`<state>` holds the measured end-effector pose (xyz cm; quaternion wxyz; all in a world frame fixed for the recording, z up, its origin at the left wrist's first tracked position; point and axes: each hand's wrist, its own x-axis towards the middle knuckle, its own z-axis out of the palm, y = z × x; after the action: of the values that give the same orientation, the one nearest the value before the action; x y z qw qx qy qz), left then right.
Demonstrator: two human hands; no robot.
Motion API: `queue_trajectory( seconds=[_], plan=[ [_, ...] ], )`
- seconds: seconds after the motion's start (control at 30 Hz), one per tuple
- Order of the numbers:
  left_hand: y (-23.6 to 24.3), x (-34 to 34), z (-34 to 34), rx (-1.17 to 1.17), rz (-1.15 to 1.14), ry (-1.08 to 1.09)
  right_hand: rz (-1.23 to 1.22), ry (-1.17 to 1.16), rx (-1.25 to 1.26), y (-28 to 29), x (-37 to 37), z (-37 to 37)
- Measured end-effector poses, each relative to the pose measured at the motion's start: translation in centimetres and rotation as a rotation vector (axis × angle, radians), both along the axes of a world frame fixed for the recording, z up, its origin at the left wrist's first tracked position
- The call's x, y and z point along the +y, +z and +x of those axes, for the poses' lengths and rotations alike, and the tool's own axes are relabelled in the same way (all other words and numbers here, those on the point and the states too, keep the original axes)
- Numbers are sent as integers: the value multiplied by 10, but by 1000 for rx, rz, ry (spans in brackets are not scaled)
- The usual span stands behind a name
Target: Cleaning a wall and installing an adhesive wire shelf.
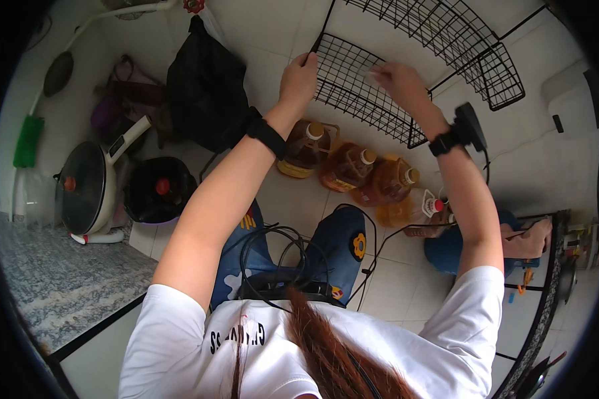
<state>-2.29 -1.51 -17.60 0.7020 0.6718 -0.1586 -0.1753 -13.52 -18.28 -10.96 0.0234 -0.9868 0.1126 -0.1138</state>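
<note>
My left hand [299,80] is closed on the left edge of a black wire basket rack [339,63] in front of me. My right hand [396,80] has its fingers drawn together over the same lower basket, with something small and pale at the fingertips, too blurred to name. A second curved black wire shelf [499,80] extends above and to the right. Under the lower basket, several large bottles of amber oil [339,169] stand along the tiled wall.
A lidded pan [86,186], a black pot [146,193] and a dark bag [206,93] are at the left beside a granite counter [86,279]. At the right are a blue container [442,253] and another counter edge [546,299]. Black cables [273,233] hang over my legs.
</note>
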Motion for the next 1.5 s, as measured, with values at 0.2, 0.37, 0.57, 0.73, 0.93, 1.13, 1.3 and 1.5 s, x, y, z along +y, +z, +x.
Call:
queue_trajectory(
  seconds=[0.2,0.37,0.57,0.73,0.93,1.13,1.3,1.5],
  plan=[
    [10,1,-7,8,-29,-41,148,168,18,-17,-6,24],
    [11,10,-4,31,-2,-47,189,-51,182,1,22,45],
    [23,8,-11,81,7,-138,352,39,-419,-19,29,92],
    [16,17,-7,6,-130,-128,710,93,-110,-14,44,82],
    [9,8,-2,129,-52,-230,306,49,-379,-9,38,104],
    [1,12,4,392,-240,-199,462,192,-238,-4,71,80],
    [20,28,-6,441,-450,-295,572,276,-232,2,91,44],
    [27,62,-8,-489,-201,-12,1098,198,-581,5,98,-1]
  ],
)
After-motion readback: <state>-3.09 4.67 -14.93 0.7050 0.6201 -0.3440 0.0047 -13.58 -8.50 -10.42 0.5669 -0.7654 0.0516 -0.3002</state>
